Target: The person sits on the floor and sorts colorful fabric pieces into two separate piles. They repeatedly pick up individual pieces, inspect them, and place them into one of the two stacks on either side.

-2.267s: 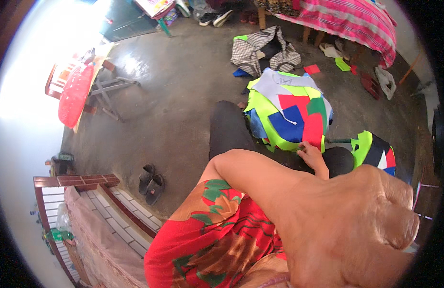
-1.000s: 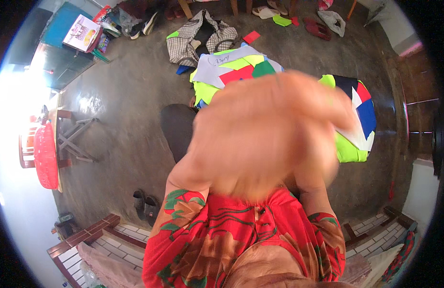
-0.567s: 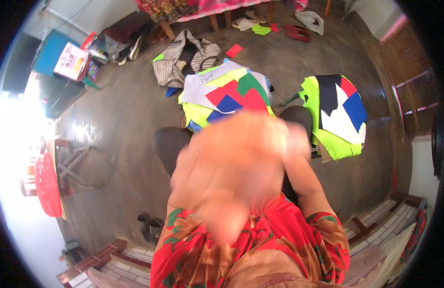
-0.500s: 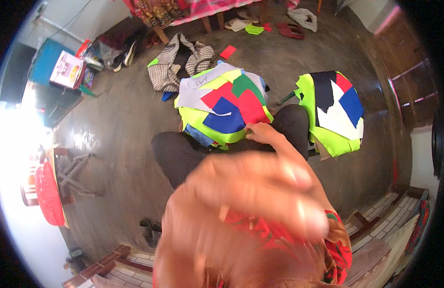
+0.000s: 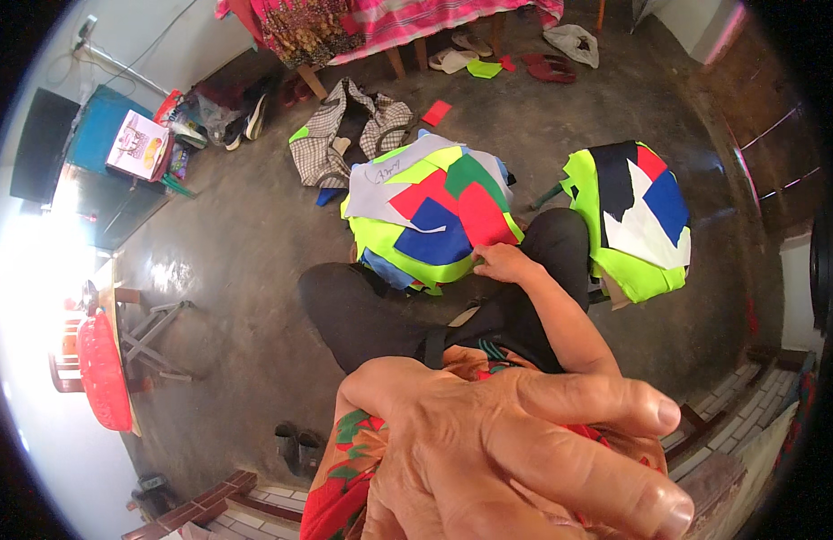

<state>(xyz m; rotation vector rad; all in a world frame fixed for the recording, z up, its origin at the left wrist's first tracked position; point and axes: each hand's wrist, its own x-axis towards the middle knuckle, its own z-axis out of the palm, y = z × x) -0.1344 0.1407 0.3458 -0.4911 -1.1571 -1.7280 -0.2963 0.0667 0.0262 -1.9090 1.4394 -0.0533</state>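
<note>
I rest my right hand (image 5: 504,263), grip loose with fingertips on the fabric pile (image 5: 430,216) over my knees, left hand (image 5: 515,459) open, empty, near the lens; I judge peeling one edge piece slowly best.

Open concrete floor (image 5: 245,243) to the left of the dark-trousered knees (image 5: 362,306), bare up to the folding stool (image 5: 155,328) and the red plastic chair (image 5: 101,369). Straight ahead blocked by the near pile of coloured fabric pieces (image 5: 430,220), right hand (image 5: 506,263) touching its edge, the second pile (image 5: 637,220) just beside the right knee. Close before the camera, filling the lower middle, the left hand (image 5: 524,459), fingers spread.
</note>
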